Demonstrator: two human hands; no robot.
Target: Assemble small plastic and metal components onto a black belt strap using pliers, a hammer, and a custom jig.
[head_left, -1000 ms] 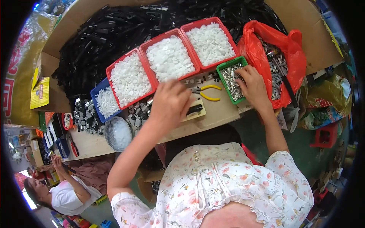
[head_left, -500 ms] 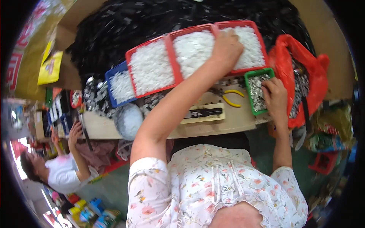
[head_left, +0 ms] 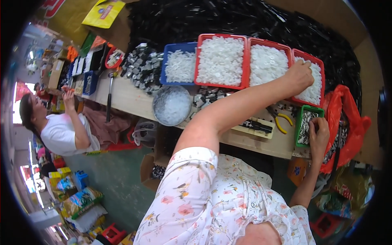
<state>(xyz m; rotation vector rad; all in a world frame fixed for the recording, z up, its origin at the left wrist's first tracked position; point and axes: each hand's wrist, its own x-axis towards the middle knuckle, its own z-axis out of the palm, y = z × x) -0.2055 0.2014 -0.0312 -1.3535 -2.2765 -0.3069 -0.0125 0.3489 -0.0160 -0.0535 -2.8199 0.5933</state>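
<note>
**Left hand in far-right red tray, right hand at green tray**

Your left arm crosses the tabletop (head_left: 134,104). Left hand (head_left: 300,77) is down at the white plastic pieces (head_left: 308,94) in the rightmost red tray (head_left: 317,61). Left fingers are bent downward; can't tell how wide they are or if they have a piece.

Your right hand (head_left: 321,136) is at the right side of the green tray (head_left: 298,126), fingers curled over the silver metal pins (head_left: 305,125) inside it. Gap between thumb and fingers too small to read; can't tell if a pin is gripped.

Cream holder (head_left: 265,135) sits below your left forearm, black part (head_left: 261,126) lying in it. Yellow-handled pliers (head_left: 279,125) lie between holder and green tray. Red plastic bag (head_left: 350,143) is just right of your right hand. Blue tray (head_left: 165,67) and round metal bowl (head_left: 154,107) are well to the left, bowl nearer you.
</note>
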